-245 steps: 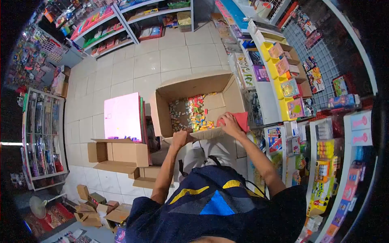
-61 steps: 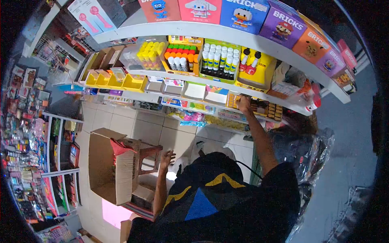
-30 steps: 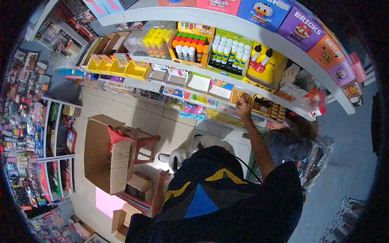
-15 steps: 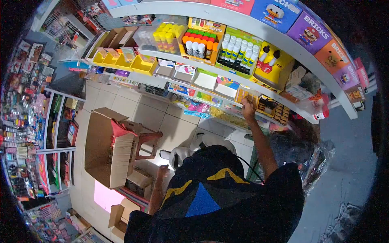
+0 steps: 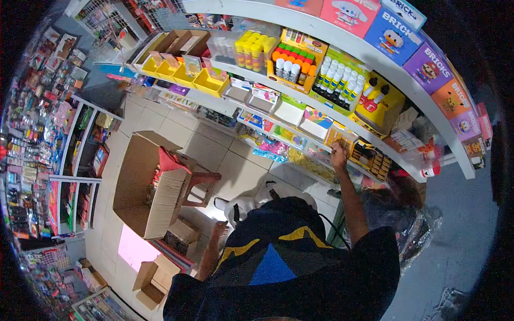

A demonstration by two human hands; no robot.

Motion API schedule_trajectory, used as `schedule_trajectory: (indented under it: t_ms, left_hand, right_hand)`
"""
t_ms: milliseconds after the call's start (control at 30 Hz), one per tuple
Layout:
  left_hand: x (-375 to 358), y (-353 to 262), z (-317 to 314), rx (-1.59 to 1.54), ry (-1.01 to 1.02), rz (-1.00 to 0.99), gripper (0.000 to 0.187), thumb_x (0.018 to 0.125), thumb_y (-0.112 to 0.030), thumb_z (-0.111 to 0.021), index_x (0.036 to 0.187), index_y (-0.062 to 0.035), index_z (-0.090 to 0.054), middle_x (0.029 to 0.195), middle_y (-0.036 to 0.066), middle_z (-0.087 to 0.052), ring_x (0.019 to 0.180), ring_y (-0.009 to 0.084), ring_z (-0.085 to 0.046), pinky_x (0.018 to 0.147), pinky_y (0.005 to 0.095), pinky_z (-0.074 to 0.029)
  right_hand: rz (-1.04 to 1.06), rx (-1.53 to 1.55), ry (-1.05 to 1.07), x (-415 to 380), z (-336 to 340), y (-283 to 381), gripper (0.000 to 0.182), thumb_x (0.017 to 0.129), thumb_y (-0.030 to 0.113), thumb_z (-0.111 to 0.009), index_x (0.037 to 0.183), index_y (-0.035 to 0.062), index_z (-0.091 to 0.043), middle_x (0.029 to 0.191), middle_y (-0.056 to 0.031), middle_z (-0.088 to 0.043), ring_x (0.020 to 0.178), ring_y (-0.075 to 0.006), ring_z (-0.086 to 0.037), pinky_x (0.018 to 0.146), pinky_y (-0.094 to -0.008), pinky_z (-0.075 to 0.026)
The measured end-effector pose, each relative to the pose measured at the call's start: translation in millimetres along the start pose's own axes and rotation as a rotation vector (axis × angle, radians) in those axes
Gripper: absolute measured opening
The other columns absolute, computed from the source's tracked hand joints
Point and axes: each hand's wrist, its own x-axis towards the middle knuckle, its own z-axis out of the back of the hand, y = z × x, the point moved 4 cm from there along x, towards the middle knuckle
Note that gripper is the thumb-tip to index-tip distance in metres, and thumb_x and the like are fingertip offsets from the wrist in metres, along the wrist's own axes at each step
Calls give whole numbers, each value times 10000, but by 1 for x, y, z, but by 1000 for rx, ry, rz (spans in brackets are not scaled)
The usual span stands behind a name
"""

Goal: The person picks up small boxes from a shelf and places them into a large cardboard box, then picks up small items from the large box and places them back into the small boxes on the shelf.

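Note:
My right hand [image 5: 338, 153] is stretched out to the lower shelf, at the front of a small yellow-orange box [image 5: 339, 137]. Its fingers are curled together at the box; what they hold, if anything, is too small to make out. To the right of it stands a dark and yellow box [image 5: 362, 153] beside a tray of small brown-and-yellow items [image 5: 380, 163]. An open carton with a coloured pattern [image 5: 316, 123] is on the left. My left hand [image 5: 218, 230] hangs low beside my body, fingers loosely apart, with nothing visible in it.
Glue sticks [image 5: 292, 69], white-capped bottles [image 5: 339, 80] and yellow bins [image 5: 209, 84] line the shelf above. BRICKS boxes [image 5: 428, 64] top the unit. A large cardboard box [image 5: 136, 187] rests by a red stool [image 5: 202, 187] on the tiled floor. Plastic-wrapped goods [image 5: 417, 230] lie to the right.
The view has turned slightly, so the shelves appear farther right and lower. My right hand stays at the same yellow-orange box. My left hand is a little lower in view.

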Motion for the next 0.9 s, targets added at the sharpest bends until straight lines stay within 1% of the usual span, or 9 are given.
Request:
schedule_trajectory:
  t_ms: [233, 367, 400, 500, 533, 633, 733, 833, 900]
  left_hand:
    - [6, 1, 7, 7, -4, -35, 427, 770, -433, -622, 989, -81, -521, 778, 77, -636, 630, 188, -591, 513, 382, -472]
    - [11, 4, 10, 26, -45, -12, 417, 766, -429, -629, 973, -82, -525, 760, 71, -640, 609, 180, -590, 489, 379, -472]
    - [12, 6, 11, 30, -60, 13, 409, 766, -423, -633, 965, -83, -526, 756, 67, -640, 603, 176, -589, 479, 376, -470]
    - [9, 8, 14, -238, 160, 118, 376, 766, -387, -636, 950, -78, -528, 750, 73, -635, 609, 194, -587, 497, 371, -470]
    - [7, 3, 18, -182, 82, 28, 358, 768, -364, -631, 950, -73, -528, 748, 81, -630, 616, 211, -586, 514, 371, -470]
    - [-18, -11, 29, 103, -351, -280, 307, 774, -295, -618, 950, -59, -530, 743, 104, -614, 637, 263, -582, 566, 371, -470]
    - [-52, -40, 39, 222, -767, -469, 258, 780, -227, -604, 949, -46, -531, 738, 126, -599, 659, 314, -578, 618, 371, -469]
    - [-87, -70, 58, -32, -827, -395, 254, 764, -145, -588, 976, -22, -524, 807, 155, -572, 725, 335, -565, 679, 394, -460]
    - [-104, -90, 76, 27, -1014, -629, 347, 732, -92, -608, 1048, -4, -496, 974, 184, -528, 897, 320, -518, 801, 388, -411]
  right_hand:
    - [188, -3, -11, 0, 3, 15, 200, 706, -53, -532, 895, 9, -512, 871, -125, -538, 865, -284, -546, 748, -328, -436]
    - [69, -311, -5, 0, 1, 22, 381, 670, -39, -581, 1023, 46, -467, 895, -113, -545, 861, -299, -546, 766, -374, -436]
    - [10, -192, 30, -1, 1, 24, 511, 663, -11, -609, 1135, 44, -420, 981, -161, -532, 958, -343, -515, 834, -423, -406]
    - [227, -398, -157, -4, 16, 94, 545, 692, 35, -614, 1190, 21, -392, 1090, -221, -486, 1077, -383, -442, 917, -447, -346]
    - [217, -450, -171, -9, 7, 97, 493, 712, 57, -599, 1166, 0, -417, 1154, -259, -434, 1148, -412, -364, 964, -458, -297]
    - [105, -204, 4, -20, -18, 121, 394, 730, 35, -559, 1113, -3, -474, 1123, -253, -464, 1101, -397, -421, 922, -435, -345]
    - [292, 33, 205, -33, -65, 135, 239, 692, -27, -516, 928, -5, -553, 933, -193, -538, 902, -336, -518, 759, -368, -414]
    - [276, 250, 449, -55, -115, 166, 148, 624, -66, -501, 747, -12, -565, 724, -113, -576, 674, -251, -570, 591, -292, -428]
    - [390, 321, 564, -62, -138, 194, 97, 641, -42, -569, 732, -11, -568, 702, -100, -584, 646, -232, -582, 561, -289, -437]
